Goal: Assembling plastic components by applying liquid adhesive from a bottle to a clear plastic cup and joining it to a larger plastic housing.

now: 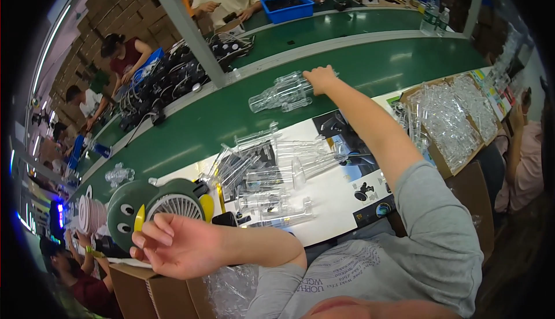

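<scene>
My right hand (321, 80) reaches far out over the green conveyor belt (370, 59). Its fingers close around the right end of a cluster of clear plastic parts (283, 93) lying on the belt. My left hand (179, 247) is raised near me, fingers loosely curled and apart, with nothing visible in it. Just behind that hand stands a green fan (124, 209) with a cartoon bird face, partly covered by the fingers. Between my arms, several clear plastic tube-like parts (272, 174) lie in a loose pile on a white printed sheet (332, 221).
An open carton (451, 119) full of clear plastic parts stands at the right. Another clear piece (119, 174) sits on the belt at left, near a pink-white spool (91, 215). Across the belt are a metal post (185, 27), black cabled devices (167, 82), a blue bin (287, 15) and co-workers.
</scene>
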Available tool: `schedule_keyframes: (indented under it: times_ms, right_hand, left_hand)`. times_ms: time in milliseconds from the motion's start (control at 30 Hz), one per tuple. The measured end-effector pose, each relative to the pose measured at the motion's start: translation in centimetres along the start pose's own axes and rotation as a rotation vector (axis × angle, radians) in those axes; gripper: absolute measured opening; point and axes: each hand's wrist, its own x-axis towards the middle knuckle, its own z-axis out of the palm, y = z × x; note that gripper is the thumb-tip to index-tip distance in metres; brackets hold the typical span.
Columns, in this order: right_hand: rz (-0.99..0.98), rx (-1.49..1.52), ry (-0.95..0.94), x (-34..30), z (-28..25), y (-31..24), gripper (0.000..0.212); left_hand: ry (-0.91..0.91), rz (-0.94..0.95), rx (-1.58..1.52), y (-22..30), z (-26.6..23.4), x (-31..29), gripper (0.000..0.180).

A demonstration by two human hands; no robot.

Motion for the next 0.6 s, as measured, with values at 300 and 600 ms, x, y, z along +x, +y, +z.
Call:
schedule_keyframes:
  times_ms: [300, 600]
  right_hand:
    - [-0.092, -0.077, -0.143, -0.7, -2.8, -0.3, 0.064]
    - [-0.412, 0.228, 0.148, -4.8, -9.1, -10.0, 0.042]
  left_hand:
    - [-0.008, -0.021, -0.018, 0.0, 0.0, -0.3, 0.007]
    - [-0.014, 0.047, 0.037, 0.0, 2.3, -0.1, 0.007]
